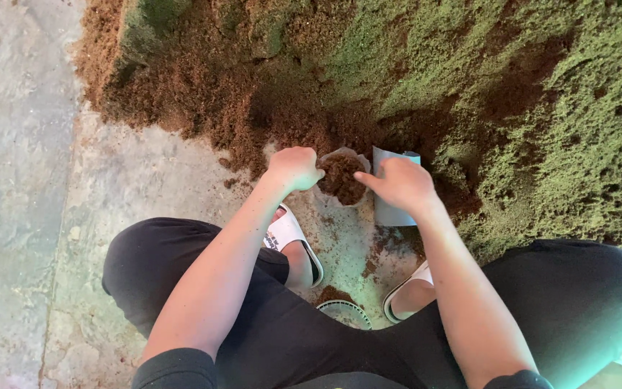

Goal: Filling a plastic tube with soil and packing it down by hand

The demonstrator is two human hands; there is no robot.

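Crumbly soil heap [397, 72], hands [295, 167] [401, 184], soil-filled bag [343, 176]

Both hands [295, 167] [401, 184] forward, fingers curled

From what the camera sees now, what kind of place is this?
Probably a plant nursery or potting area. A large heap of brown soil lies on a bare concrete floor, and the left hand and right hand hold a small soil-filled bag.
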